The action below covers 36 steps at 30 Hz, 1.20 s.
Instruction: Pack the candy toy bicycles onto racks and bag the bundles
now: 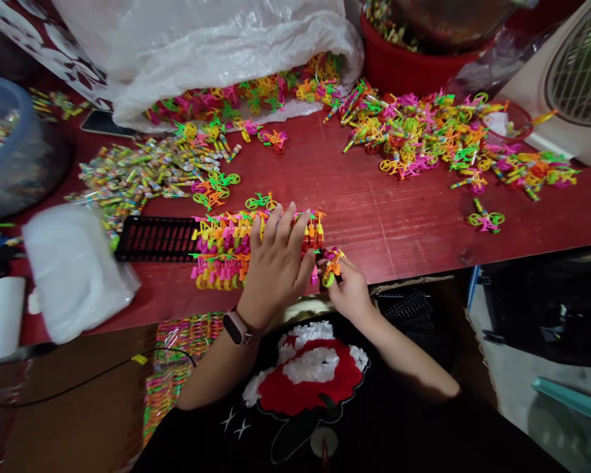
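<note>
My left hand [276, 269] lies with fingers stretched over two rows of small plastic toy bicycles [221, 269] in pink, yellow, orange and green. These rows are set in a black slotted rack [157, 238], whose bare left end sticks out. At the right end of the rows, my right hand [353, 292] is closed on colourful toy bicycles [331, 265]; how many is hidden by the fingers. Behind the rack lies a loose green toy bicycle [260, 201].
On the red table [320, 164] are a heap of candy tubes [142, 171] and a pile of toy bicycles with tubes [423, 131]. Around them stand a white sack [217, 52], a blue tub [10, 92], a red bucket [398, 69], a fan heater [536, 85] and a plastic-wrapped bundle [73, 263].
</note>
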{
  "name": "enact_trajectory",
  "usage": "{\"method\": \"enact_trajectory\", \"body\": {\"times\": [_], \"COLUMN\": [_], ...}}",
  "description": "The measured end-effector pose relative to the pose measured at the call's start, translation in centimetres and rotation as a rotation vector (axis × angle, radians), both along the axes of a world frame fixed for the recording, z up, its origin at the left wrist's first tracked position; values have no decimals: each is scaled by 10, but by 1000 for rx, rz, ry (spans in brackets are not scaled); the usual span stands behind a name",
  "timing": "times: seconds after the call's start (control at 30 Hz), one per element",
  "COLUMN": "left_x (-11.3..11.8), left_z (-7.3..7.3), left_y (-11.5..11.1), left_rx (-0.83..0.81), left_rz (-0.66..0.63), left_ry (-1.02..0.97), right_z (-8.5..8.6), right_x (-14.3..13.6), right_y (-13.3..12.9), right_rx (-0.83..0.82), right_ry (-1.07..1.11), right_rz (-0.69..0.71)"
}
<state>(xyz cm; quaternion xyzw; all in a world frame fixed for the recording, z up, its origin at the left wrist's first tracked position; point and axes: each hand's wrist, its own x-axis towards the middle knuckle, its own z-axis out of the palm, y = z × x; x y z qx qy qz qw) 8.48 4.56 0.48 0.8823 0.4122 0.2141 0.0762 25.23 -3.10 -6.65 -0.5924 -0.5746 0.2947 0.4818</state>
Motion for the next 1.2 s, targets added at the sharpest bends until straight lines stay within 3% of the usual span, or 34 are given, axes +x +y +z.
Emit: {"method": "enact_trajectory", "body": {"times": [0.2, 0.43, 0.57, 0.83, 1.03, 1.1, 1.2], "left_x": [2, 5, 5, 5, -5, -17, -41], "left_z": [4, 9, 10, -1, 9, 9, -3], "left_y": [0, 1, 1, 2, -7, -21, -48], "left_rx": [-35, -86, -80, -18, 33, 88, 226], "left_rz": [10, 12, 11, -1, -49, 31, 357], "left_ry": [16, -7, 0, -26, -169, -328, -532], "right_z": [-1, 9, 12, -1, -5, -3, 3], "right_x": [6, 7, 3, 2, 11, 12, 11], "right_y": [6, 14, 17, 20, 15, 11, 1], "right_rx": [-36, -75, -87, -77, 23, 33, 24], "right_ry": [62, -275, -359, -353, -193, -174, -178], "right_rz": [-30, 109, 126, 144, 156, 150, 143]}}
